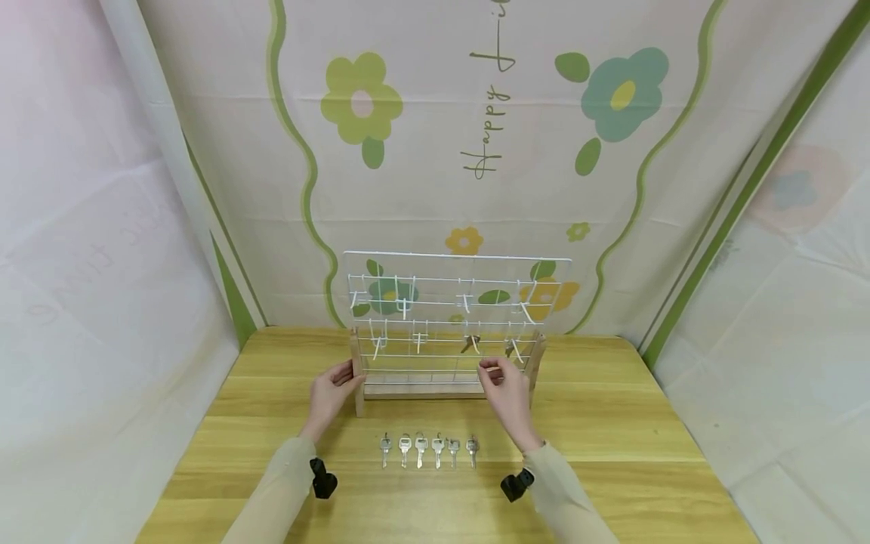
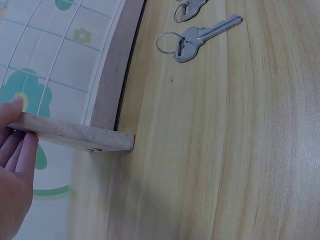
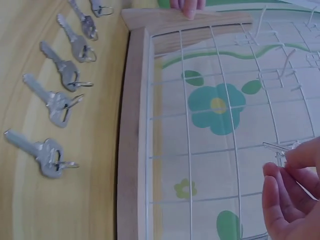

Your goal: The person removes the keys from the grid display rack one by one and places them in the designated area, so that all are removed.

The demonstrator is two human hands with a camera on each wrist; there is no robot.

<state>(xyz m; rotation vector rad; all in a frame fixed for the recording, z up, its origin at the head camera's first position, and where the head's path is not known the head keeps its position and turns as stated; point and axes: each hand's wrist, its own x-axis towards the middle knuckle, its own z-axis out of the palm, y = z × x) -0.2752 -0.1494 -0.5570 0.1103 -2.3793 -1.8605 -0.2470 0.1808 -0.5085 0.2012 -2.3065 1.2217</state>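
Note:
A white wire grid rack with hooks stands in a wooden frame. My left hand grips the frame's left wooden post, thumb on one side and fingers on the other. My right hand is just below a hook bearing a dark-looking key, fingers loosely curled with nothing visible between them. Another key hangs from the hook to the right. In the right wrist view a thin metal piece shows beside the right thumb; the hand hides its remainder.
Several silver keys with rings, among them the rightmost key, lie in a row on the wooden table before the rack. More white hooks line the grid in two rows. A flower-printed cloth hangs behind and at both sides.

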